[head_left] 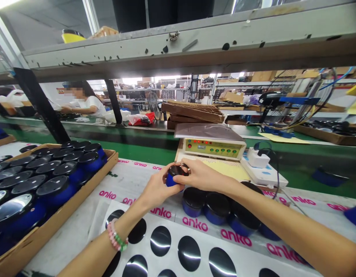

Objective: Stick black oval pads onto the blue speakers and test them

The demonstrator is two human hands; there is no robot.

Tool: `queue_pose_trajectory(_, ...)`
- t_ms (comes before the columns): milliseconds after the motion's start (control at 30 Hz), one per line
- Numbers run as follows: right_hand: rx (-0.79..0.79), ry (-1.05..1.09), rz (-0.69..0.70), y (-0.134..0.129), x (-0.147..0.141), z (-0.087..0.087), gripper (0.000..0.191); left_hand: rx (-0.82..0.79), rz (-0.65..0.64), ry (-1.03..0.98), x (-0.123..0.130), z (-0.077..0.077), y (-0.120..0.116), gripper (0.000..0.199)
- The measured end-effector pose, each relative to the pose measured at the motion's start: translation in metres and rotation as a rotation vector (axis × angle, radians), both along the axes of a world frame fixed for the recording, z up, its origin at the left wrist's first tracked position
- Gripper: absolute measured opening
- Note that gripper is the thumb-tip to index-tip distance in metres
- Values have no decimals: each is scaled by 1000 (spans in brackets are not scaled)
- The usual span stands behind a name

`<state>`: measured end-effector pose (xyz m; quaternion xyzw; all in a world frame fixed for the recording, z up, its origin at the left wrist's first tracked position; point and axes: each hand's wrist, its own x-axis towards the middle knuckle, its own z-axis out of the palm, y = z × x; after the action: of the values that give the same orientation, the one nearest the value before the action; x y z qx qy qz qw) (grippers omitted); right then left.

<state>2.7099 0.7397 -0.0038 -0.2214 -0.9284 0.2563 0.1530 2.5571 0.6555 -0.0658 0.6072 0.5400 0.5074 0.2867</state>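
Both hands meet around one small round blue object with a glossy black top (175,175), in front of the panel of a control box. My left hand (159,186), with a beaded bracelet on its wrist, grips its left side and underside. My right hand (197,175) holds it from the right, thumb across the black top. More blue pieces with black tops (217,207) stand in a row below my right forearm. A white sheet with round black discs (189,252) lies nearest to me, partly under my left forearm.
At left is a cardboard tray (80,200) full of similar pieces. Behind my hands sit the control box (214,148) and a white power strip (264,173) with cables. A green conveyor (149,144) runs behind, under an overhead shelf (195,50). A person (91,102) sits beyond it.
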Motion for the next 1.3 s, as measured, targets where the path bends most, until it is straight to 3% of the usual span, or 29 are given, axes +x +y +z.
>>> queue_pose_trajectory(233,-2,46,-90,-12,-3,-5,21,60,100,130,8,-1,-7,58)
queue_pose_trajectory(333,10,-11,-81,-3,-1,-3,27,67,139,202,6,-4,-3,59)
queue_pose_trajectory(433,47,-140,-132,16,9,1,36,72,273,271,-10,-8,4,64)
queue_pose_trajectory(567,90,-424,-207,34,28,-2,43,36,518,353,-54,-11,12,56)
queue_pose_trajectory(700,126,-554,-158,36,34,-10,36,-67,607,429,-91,-20,14,51)
queue_pose_trajectory(833,138,-561,-98,37,26,-12,27,-54,662,524,-85,-23,12,55)
queue_pose_trajectory(900,112,-578,-74,39,22,-12,24,26,635,587,-65,-21,10,52)
queue_pose_trajectory(1033,49,-557,-19,42,21,-12,15,145,373,652,-21,-18,4,35)
queue_pose_trajectory(1133,39,-410,-2,40,21,-9,12,189,234,629,-3,-19,-1,31)
queue_pose_trajectory(1200,44,-274,-7,36,17,-5,13,211,193,600,1,-19,-3,37)
queue_pose_trajectory(1300,26,-122,27,23,6,3,15,247,167,550,4,-20,-5,65)
